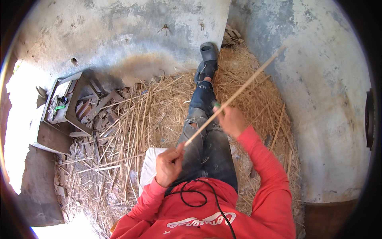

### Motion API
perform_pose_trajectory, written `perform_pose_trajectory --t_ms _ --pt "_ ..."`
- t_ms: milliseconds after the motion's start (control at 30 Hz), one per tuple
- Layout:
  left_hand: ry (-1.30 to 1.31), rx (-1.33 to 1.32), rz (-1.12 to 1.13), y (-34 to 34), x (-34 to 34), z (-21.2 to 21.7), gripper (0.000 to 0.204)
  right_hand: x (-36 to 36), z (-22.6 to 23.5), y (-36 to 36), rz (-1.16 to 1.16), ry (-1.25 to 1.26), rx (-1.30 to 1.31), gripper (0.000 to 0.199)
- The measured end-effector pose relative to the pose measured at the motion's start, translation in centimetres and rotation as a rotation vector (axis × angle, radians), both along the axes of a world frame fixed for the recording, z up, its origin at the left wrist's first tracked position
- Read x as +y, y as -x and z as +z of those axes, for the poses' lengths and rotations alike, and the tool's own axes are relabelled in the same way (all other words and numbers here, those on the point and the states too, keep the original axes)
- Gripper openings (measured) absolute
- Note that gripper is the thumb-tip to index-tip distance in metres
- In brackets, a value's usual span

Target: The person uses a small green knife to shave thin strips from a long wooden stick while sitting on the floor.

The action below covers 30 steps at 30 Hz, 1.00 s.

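A long, thin pale stick (248, 83), which looks like bamboo, slants across my lap and up to the far right. My left hand (169, 164) pinches its near end between thumb and fingers. Farther along, my right hand (231, 120) is closed around the stick. A small dark green thing (216, 104) shows at the right hand's fingertips; its kind is not clear. Beneath the stick my legs stretch forward in torn dark jeans (203, 147), with one grey clog (207, 51) near the wall.
Straw, shavings and split strips (123, 155) cover the floor. At the left, a worn wooden stool-like frame (65, 115) lies tipped, with a small bright green item (60, 107) on it. Stained walls (330, 99) close in ahead and right. A pale seat edge (149, 159) shows under me.
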<state>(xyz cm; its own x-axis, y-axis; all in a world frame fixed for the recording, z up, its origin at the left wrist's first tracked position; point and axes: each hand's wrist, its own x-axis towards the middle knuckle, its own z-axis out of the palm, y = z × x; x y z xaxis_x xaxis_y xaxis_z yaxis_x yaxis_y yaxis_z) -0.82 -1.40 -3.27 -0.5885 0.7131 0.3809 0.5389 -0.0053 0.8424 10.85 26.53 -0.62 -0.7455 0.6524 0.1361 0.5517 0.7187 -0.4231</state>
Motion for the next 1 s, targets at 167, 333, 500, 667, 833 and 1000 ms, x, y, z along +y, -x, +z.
perform_pose_trajectory --t_ms 167,333,500,667,833,1000 --pt "-0.023 -0.099 -0.064 -1.1 1.9 0.7 0.029 -6.2 -1.2 0.6 0.108 -0.108 0.234 0.046" --pt "-0.063 -0.382 -0.038 0.0 1.3 -0.3 0.027 -5.2 3.1 -0.9 0.042 0.048 0.411 0.042" --pt "0.016 -0.295 -0.009 0.0 1.7 0.3 0.026 -9.2 3.5 -0.9 0.25 -0.149 0.259 0.041" --pt "-0.004 -0.15 -0.009 -0.1 0.6 0.4 0.026 -2.1 3.7 -0.2 -0.007 -0.116 0.248 0.046" --pt "-0.004 0.002 -0.109 -0.7 1.8 0.6 0.028 -6.2 0.4 -0.4 0.134 -0.176 0.242 0.044" --pt "-0.113 -0.447 -0.104 -0.7 2.0 -0.5 0.027 -3.5 3.2 -0.2 -0.067 0.083 0.465 0.051"
